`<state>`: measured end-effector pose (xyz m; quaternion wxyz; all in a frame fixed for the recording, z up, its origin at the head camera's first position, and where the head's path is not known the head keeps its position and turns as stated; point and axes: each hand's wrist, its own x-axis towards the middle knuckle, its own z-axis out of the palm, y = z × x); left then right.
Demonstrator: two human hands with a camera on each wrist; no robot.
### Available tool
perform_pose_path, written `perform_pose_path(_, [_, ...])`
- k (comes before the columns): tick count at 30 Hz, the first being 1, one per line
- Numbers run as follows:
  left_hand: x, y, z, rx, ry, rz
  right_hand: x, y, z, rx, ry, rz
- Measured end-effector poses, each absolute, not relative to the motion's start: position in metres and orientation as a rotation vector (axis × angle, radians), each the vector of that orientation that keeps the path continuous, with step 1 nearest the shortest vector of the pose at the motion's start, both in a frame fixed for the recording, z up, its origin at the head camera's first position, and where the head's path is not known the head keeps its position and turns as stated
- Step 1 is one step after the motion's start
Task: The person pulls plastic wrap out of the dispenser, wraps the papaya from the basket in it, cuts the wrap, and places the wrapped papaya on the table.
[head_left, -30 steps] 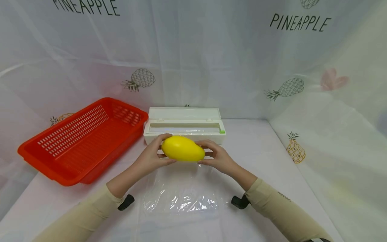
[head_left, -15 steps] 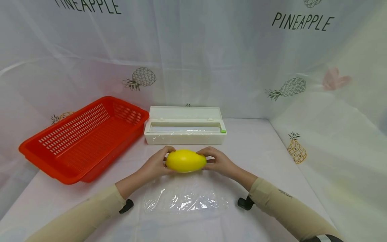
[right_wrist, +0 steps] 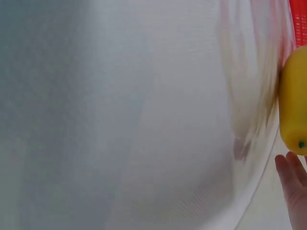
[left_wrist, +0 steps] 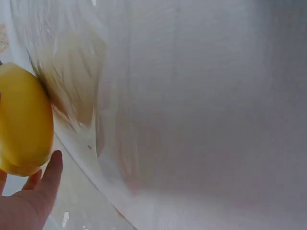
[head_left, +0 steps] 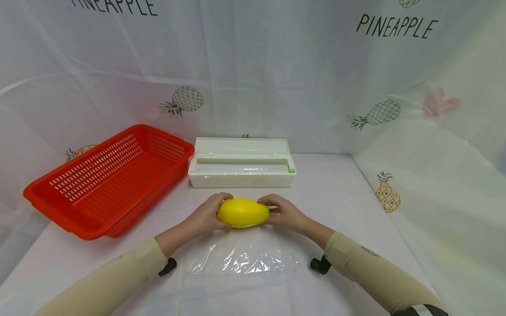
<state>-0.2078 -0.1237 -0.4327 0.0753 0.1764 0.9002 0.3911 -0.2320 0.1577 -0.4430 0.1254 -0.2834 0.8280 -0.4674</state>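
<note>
A yellow mango [head_left: 243, 213] lies on its side on a sheet of clear cling film [head_left: 245, 259] spread over the white table. My left hand [head_left: 209, 214] holds its left end between fingers and thumb. At the other end, my right hand [head_left: 286, 213] grips the tip in the same manner. The left wrist view shows the mango [left_wrist: 24, 120] at the left edge, with a fingertip close under it. A small green stem spot shows on the mango [right_wrist: 295, 100] in the right wrist view, just above the right fingertips.
Behind the hands stands a white cling film dispenser [head_left: 242, 179] with its lid raised and a small green slider at the right. A red perforated plastic basket [head_left: 114, 188] sits at the left. Pineapple-printed white cloth [head_left: 276, 87] hangs around the table.
Both hands have brought the mango down and toward me, from in front of the dispenser onto the film. Over the last half second it has barely moved.
</note>
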Motion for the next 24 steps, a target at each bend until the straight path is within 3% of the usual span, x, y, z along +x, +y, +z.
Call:
perform_pose_path(8, [-0.197, -0.141, -0.406, 0.675, 2.862, 1.033, -0.212, 0.178, -0.413, -0.886, 2.543, -1.291])
perform_pose_path(13, [-0.175, -0.155, -0.394, 0.901, 2.933, 0.883, -0.193, 0.195, -0.406, -0.945, 2.495, -1.173])
perform_pose_path(19, [-0.151, -0.169, -0.408, 1.145, 2.727, 0.766, -0.175, 0.21, -0.418, -0.971, 2.335, -1.007])
perform_pose_path(24, [-0.14, -0.172, -0.419, 1.153, 2.55, 0.692, -0.168, 0.214, -0.431, -1.017, 2.225, -0.972])
